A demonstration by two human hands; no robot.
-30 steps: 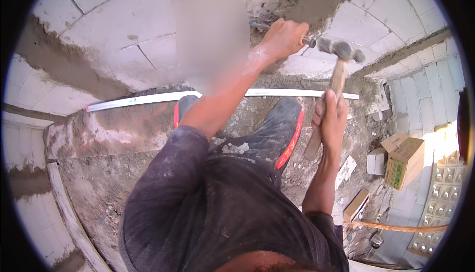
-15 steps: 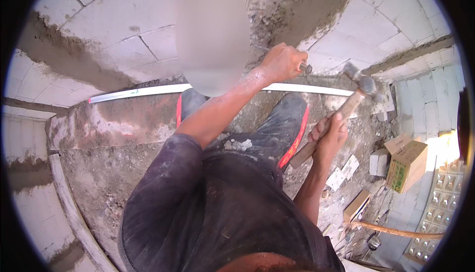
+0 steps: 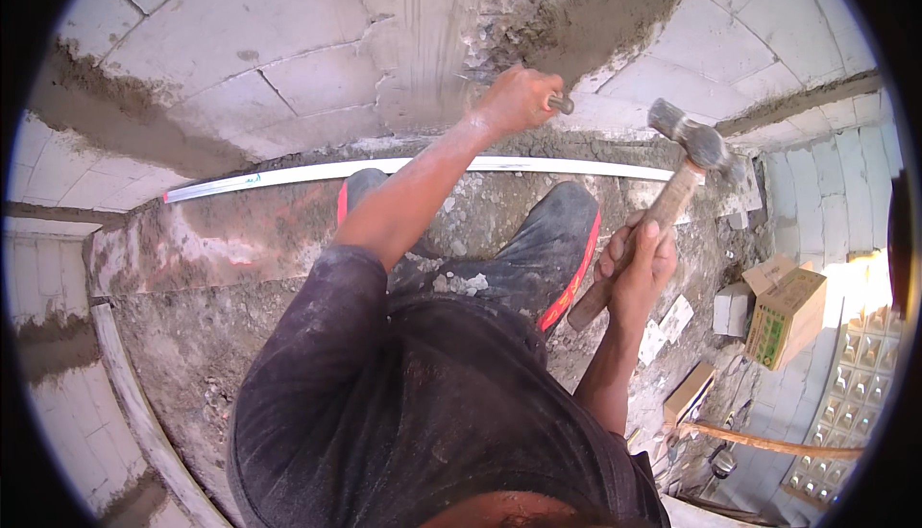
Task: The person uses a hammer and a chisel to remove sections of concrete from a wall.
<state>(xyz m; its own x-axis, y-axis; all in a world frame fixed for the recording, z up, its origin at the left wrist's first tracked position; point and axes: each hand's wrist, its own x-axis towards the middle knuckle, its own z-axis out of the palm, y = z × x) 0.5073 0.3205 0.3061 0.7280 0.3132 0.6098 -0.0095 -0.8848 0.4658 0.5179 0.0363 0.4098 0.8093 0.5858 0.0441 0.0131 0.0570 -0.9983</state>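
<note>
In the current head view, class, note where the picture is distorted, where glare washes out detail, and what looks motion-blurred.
Head view: fisheye bends the white straightedge and block joints toward the dark rim; sunlight glares at the right edge beside the cardboard box; the hammer head is slightly soft, while the left hand reads fairly sharp.

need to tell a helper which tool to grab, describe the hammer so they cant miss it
Start at the pale block wall patched with grey mortar, then follow the long white straightedge at its foot to its right end. Just there, the right hand grips a wooden-handled hammer with a dark metal head, raised and tilted. The left hand holds only a short metal chisel against the wall.
</note>
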